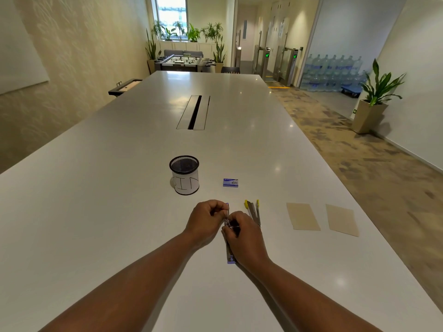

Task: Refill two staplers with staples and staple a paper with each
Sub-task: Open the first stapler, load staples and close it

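Note:
A purple stapler (228, 254) lies swung wide open on the white table (96, 212), its length running toward me. My left hand (206, 219) pinches its far end with fingers closed. My right hand (244, 238) is closed over its middle hinge part; whether it holds staples is hidden. A yellow stapler (254, 212) lies open just right of my hands. A small blue staple box (230, 182) sits beyond them. Two tan papers (302, 216) (342, 219) lie flat to the right.
A black mesh cup (184, 174) with a white paper label stands left of the staple box. A cable slot (194, 112) is set in the table's middle. The table's right edge drops to a carpeted floor with a potted plant (374, 99).

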`<state>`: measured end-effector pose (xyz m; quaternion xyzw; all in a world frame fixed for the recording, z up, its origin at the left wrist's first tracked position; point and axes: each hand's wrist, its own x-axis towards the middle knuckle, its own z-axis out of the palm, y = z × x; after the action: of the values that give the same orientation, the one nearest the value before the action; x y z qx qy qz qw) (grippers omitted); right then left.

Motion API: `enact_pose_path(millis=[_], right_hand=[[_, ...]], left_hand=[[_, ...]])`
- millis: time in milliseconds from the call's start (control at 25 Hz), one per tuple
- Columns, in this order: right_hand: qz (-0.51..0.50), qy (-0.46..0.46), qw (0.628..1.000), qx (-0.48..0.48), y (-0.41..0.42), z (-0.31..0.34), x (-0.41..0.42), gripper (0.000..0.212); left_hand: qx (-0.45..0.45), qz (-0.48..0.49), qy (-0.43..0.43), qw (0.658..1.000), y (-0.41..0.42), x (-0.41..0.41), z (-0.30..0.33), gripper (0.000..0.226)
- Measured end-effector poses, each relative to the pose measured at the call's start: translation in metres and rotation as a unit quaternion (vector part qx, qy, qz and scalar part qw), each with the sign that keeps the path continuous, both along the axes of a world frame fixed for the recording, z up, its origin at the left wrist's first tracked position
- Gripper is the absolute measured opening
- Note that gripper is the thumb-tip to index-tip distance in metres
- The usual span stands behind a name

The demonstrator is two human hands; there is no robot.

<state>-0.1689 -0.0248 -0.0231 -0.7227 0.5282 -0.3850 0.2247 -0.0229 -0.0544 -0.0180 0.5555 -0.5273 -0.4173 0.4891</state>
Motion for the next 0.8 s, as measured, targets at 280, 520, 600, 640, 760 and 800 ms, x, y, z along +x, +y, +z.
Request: enact_pose_path(millis=[280, 520, 600, 640, 760, 800], right_hand=[[0.001, -0.006, 1.000, 0.003, 0.0003, 0.0002, 0.0001, 0.018], [0.006, -0.014, 1.000, -0.001, 0.0014, 0.0017, -0.0006, 0.020], [0.005, -0.019, 1.000, 0.003, 0.0017, 0.0026, -0.0007, 0.017], [0.005, -0.020, 1.000, 0.004, 0.0017, 0.0028, -0.0008, 0.015], [0.004, -0.023, 1.000, 0.008, 0.0021, 0.0034, -0.0006, 0.013], [0.003, -0.025, 1.000, 0.010, 0.0022, 0.0037, -0.0003, 0.013]], left_hand=[[0.007, 0.000, 0.010, 1.000, 0.0011, 0.0028, -0.0014, 0.016], [-0.003, 0.024, -0.057, 0.998, 0.0026, 0.0002, 0.0000, 0.018], [0.003, 0.030, -0.065, 0.997, 0.0032, -0.0009, 0.0014, 0.019], [0.009, 0.030, -0.060, 0.998, 0.0034, -0.0012, 0.0020, 0.020], [0.028, 0.025, -0.042, 0.998, 0.0028, -0.0024, 0.0053, 0.024], [0.043, 0.026, -0.029, 0.998, 0.0020, -0.0028, 0.0070, 0.029]])
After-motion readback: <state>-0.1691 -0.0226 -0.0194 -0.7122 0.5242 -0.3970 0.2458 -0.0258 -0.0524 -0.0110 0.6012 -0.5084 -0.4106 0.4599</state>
